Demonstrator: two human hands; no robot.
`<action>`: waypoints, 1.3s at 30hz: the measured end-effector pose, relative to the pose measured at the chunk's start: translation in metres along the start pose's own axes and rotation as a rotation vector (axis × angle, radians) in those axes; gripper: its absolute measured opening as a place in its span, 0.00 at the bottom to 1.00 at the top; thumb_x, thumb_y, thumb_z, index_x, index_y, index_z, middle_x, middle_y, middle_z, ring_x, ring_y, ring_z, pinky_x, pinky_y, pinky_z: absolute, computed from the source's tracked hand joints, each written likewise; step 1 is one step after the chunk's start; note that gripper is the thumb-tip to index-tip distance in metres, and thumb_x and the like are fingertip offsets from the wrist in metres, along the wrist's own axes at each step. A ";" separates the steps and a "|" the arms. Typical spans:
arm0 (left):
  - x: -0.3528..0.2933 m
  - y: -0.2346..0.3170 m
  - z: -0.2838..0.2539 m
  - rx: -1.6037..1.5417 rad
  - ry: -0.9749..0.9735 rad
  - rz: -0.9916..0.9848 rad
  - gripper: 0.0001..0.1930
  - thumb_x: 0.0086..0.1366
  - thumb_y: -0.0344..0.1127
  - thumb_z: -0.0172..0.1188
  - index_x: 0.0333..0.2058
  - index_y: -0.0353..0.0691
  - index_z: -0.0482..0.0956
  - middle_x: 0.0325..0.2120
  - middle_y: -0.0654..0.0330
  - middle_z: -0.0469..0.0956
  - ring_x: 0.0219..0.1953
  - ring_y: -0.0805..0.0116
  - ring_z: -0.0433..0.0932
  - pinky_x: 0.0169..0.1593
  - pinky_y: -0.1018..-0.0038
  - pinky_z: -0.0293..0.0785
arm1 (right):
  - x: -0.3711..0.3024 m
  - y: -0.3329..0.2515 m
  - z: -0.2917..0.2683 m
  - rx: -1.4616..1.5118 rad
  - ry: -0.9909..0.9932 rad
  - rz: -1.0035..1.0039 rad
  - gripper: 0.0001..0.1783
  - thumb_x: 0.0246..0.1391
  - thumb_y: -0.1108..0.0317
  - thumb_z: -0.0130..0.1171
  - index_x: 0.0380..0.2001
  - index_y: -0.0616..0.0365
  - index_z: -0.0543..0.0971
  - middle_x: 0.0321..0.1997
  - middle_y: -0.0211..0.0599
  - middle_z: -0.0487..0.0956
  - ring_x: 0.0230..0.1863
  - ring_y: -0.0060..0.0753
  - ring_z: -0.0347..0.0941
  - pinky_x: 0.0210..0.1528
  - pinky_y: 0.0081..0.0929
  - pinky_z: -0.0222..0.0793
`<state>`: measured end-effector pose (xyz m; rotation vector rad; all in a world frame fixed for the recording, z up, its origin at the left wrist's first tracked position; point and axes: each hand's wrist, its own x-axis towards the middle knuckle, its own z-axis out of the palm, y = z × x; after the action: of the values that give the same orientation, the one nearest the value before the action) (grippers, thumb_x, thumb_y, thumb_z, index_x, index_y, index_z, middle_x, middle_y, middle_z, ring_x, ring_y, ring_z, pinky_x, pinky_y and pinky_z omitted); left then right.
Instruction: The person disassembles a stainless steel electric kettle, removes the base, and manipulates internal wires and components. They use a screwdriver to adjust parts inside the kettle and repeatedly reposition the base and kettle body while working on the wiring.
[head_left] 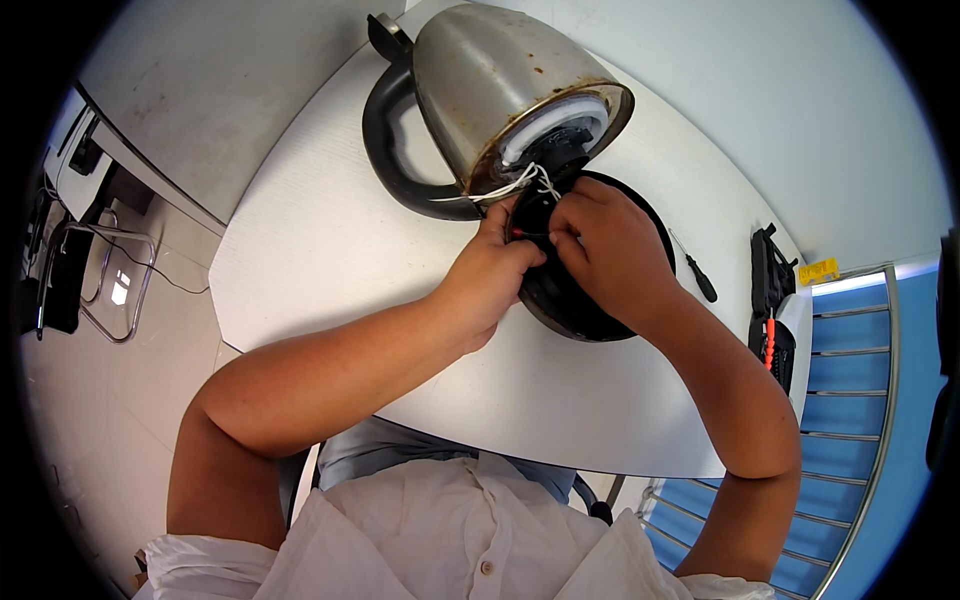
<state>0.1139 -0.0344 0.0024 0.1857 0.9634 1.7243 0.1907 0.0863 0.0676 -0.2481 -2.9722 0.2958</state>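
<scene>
A metal electric kettle point(500, 80) with rust spots lies tilted on the table, its black handle point(385, 150) to the left and its opened underside toward me. Thin white wires point(525, 178) come from that underside, near a black round fitting point(560, 152). Just below it is a black round plastic base part point(590, 318), partly hidden by my hands. My left hand point(490, 270) is closed on its left edge, beside a small red piece point(518, 233). My right hand point(610, 245) is over the black part, fingers pinched beside the wires; what they grip is hidden.
A screwdriver point(700, 275) with a black handle lies right of the black part. An open black tool case point(770, 300) with an orange-red tool point(770, 342) stands at the table's right edge. Metal rails point(850, 390) are beyond it; a chair frame point(120, 290) is left.
</scene>
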 end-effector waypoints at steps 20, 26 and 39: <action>0.002 0.001 0.000 0.022 0.010 -0.008 0.27 0.57 0.23 0.48 0.57 0.50 0.60 0.43 0.66 0.69 0.44 0.76 0.69 0.45 0.78 0.67 | -0.003 0.005 -0.011 -0.020 0.075 -0.098 0.02 0.47 0.72 0.57 0.26 0.57 0.78 0.31 0.34 0.71 0.38 0.38 0.72 0.38 0.34 0.69; 0.002 0.000 -0.001 0.016 0.004 0.005 0.27 0.57 0.23 0.48 0.57 0.50 0.60 0.42 0.66 0.70 0.43 0.76 0.70 0.43 0.79 0.69 | 0.000 0.006 -0.005 0.047 0.012 -0.033 0.02 0.48 0.71 0.57 0.25 0.58 0.76 0.32 0.35 0.71 0.38 0.39 0.72 0.39 0.35 0.69; -0.002 0.004 0.007 -0.085 0.046 -0.014 0.22 0.66 0.29 0.47 0.58 0.51 0.60 0.44 0.66 0.70 0.46 0.76 0.71 0.48 0.76 0.70 | 0.000 0.005 0.000 -0.065 0.001 -0.129 0.02 0.47 0.73 0.56 0.26 0.58 0.74 0.34 0.35 0.71 0.39 0.38 0.71 0.40 0.33 0.70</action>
<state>0.1158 -0.0331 0.0099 0.0842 0.9207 1.7591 0.1916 0.0916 0.0665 -0.0634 -2.9827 0.1838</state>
